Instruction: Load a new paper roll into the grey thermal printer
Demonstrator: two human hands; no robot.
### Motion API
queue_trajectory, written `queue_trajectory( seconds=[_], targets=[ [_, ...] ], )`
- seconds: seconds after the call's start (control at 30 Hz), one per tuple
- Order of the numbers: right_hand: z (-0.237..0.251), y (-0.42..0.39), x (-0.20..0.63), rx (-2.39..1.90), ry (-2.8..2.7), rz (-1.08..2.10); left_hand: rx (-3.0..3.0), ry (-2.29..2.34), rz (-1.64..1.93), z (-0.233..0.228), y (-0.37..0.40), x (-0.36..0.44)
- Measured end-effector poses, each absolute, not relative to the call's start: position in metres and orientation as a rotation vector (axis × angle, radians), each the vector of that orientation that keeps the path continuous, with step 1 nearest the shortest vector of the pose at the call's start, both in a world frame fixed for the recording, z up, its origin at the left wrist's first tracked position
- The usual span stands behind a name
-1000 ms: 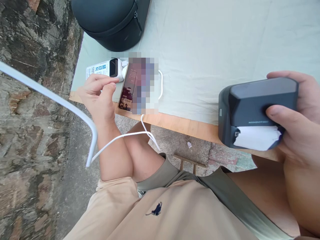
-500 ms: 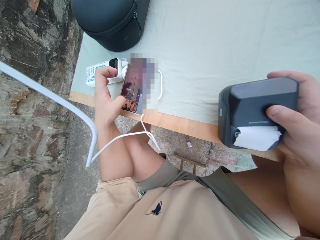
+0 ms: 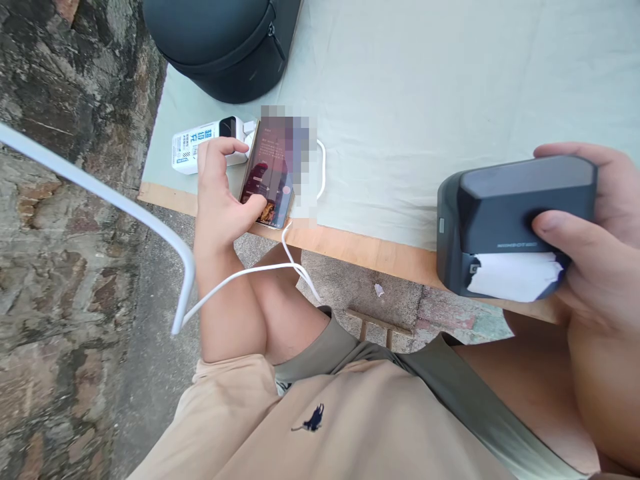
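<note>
My left hand [image 3: 220, 197] is open beside a smartphone [image 3: 270, 170] that lies at the table's front edge. Its thumb rests over the lower part of the lit screen, and the bent index finger is near the phone's left side. Behind those fingers lies a white power bank [image 3: 190, 148] with a dark display and a white plug at its end. At the right, my right hand [image 3: 595, 247] grips a dark grey label printer [image 3: 520, 200], thumb on top. A torn-edged piece of white paper [image 3: 517, 275] shows at the printer's near side. Blurred blocks hide part of the phone's right side.
A black zippered case [image 3: 225, 53] stands at the back left on the pale cloth [image 3: 400, 100]. A white cable [image 3: 250, 270] loops below the wooden table edge [image 3: 360, 250]. A rough stone wall [image 3: 60, 267] rises at the left.
My left hand has shifted slightly right, its thumb farther over the phone and its index finger off the power bank's display. The phone's screen shows more text. My right hand and the label printer stay put.
</note>
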State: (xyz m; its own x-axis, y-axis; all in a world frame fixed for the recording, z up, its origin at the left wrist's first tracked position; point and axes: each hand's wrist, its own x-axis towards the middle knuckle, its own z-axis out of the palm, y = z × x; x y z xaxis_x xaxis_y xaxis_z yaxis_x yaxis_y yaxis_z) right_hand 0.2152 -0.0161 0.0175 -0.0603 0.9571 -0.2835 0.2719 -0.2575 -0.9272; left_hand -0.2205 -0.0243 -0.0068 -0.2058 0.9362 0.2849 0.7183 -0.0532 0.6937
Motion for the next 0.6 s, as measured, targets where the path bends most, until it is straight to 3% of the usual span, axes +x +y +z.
queue_trajectory(
  seconds=[0.6],
  targets=[
    [0.0135, -0.0148, 0.2196, -1.537, -1.367, 1.338, 1.871, 1.832, 1.1, -0.0091, -0.027, -0.2215]
  ],
)
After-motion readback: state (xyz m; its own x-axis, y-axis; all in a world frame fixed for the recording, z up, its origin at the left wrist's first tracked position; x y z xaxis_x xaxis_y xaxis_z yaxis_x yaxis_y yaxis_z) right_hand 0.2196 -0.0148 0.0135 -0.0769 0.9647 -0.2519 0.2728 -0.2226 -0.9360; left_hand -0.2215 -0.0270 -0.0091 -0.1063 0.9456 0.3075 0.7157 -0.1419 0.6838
